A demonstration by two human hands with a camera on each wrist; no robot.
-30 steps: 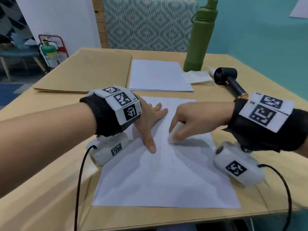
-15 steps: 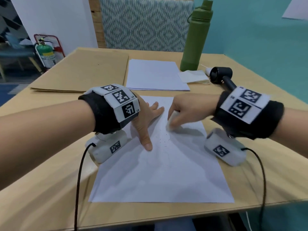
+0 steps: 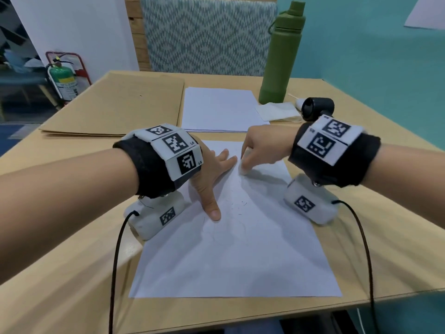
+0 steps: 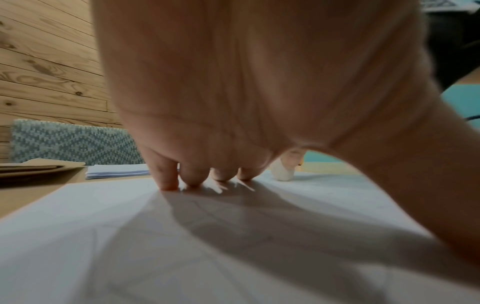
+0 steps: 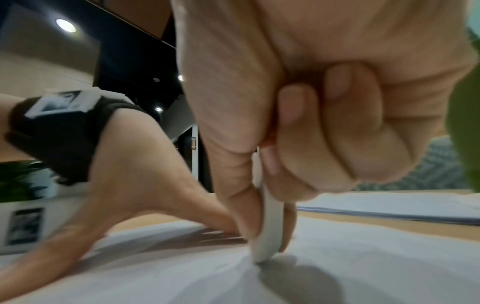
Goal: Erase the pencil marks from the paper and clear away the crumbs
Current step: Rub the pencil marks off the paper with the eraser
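A white sheet of paper (image 3: 240, 256) with faint pencil lines lies near the table's front edge. Small dark crumbs (image 3: 237, 204) are scattered at its middle. My left hand (image 3: 212, 174) lies flat on the sheet's upper left, fingers spread and pressing it down (image 4: 166, 179). My right hand (image 3: 262, 148) pinches a white eraser (image 3: 243, 169) between thumb and fingers, its tip on the paper near the far edge, just right of the left fingertips. The right wrist view shows the eraser (image 5: 270, 232) touching the sheet. In the left wrist view the eraser (image 4: 283, 172) sits beyond my fingers.
A stack of white sheets (image 3: 221, 109) and brown cardboard (image 3: 120, 104) lie further back. A green bottle (image 3: 281, 56), a folded tissue (image 3: 277, 112) and a black cylindrical tool (image 3: 317, 109) stand at the back right. The table's front edge (image 3: 240, 319) is close below the paper.
My right hand has carried the eraser up the sheet toward its far edge. Dark crumbs now show on the middle of the paper. The left hand has stayed pressed flat.
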